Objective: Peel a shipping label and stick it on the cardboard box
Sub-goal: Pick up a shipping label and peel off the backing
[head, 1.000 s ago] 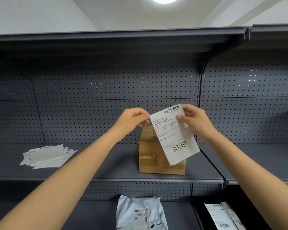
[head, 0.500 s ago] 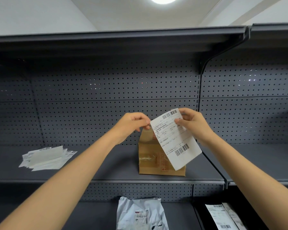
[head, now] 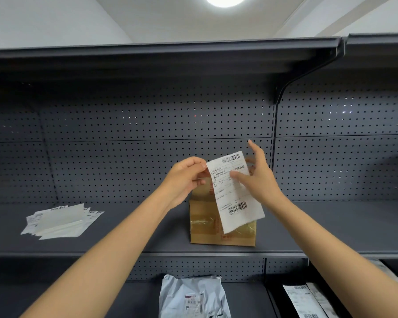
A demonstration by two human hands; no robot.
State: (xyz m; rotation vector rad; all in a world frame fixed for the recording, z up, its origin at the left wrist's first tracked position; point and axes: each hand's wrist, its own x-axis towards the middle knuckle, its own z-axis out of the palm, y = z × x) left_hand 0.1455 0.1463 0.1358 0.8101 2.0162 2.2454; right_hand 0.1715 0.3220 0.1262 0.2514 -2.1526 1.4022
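On the far left of the grey shelf (head: 124, 226) you have a loose pile of label sheets (head: 58, 222) lying flat, well apart from everything else. Moving right, your left hand (head: 185, 180) pinches the upper left corner of the shipping label (head: 236, 191) between thumb and fingertips, holding it up in the air, printed side toward you, tilted so its lower end leans right. Behind and below the label stands the cardboard box (head: 205, 221) on the shelf, its front partly covered by the sheet; whether the label touches the box cannot be told. Your right hand (head: 257, 177) is spread loose, fingers splayed, with the thumb laid across the label's face and the other fingers reaching past its right edge, not gripping it. Below, on the lower shelf, a grey mailer bag (head: 193, 297) lies near you, and further right more printed labels (head: 306, 301) sit at the edge of view.
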